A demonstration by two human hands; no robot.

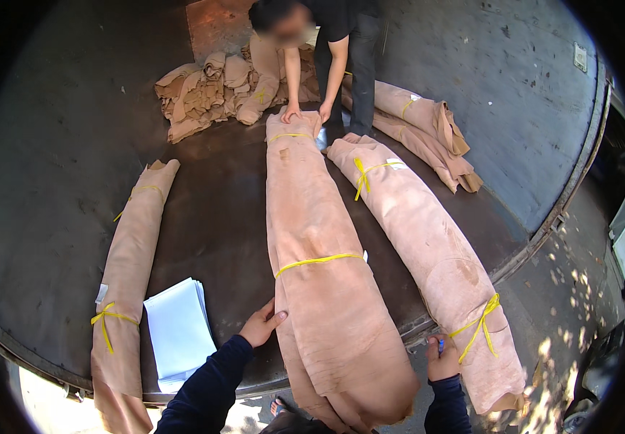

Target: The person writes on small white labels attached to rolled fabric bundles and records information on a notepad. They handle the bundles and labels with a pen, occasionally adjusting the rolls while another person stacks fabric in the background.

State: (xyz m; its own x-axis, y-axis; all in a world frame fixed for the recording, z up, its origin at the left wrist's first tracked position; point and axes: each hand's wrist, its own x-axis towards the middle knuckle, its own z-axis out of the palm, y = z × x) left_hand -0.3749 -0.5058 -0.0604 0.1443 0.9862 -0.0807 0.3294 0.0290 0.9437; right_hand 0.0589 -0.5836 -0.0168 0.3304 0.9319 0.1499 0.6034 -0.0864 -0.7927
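Observation:
A long roll of tan leather, tied round with yellow string, lies lengthwise in the middle, its near end toward me. My left hand rests against its left edge, thumb and fingers apart. At the far end of this roll a co-worker bends down with both hands on the leather. My right hand is closed on a small blue object, too small to name, beside the near part of a second tied leather roll on the right.
A narrower tied leather roll lies at the left, with a stack of white paper sheets beside it. Crumpled leather is heaped at the back. More rolls lie along the right metal wall. The dark truck bed's edge curves past them.

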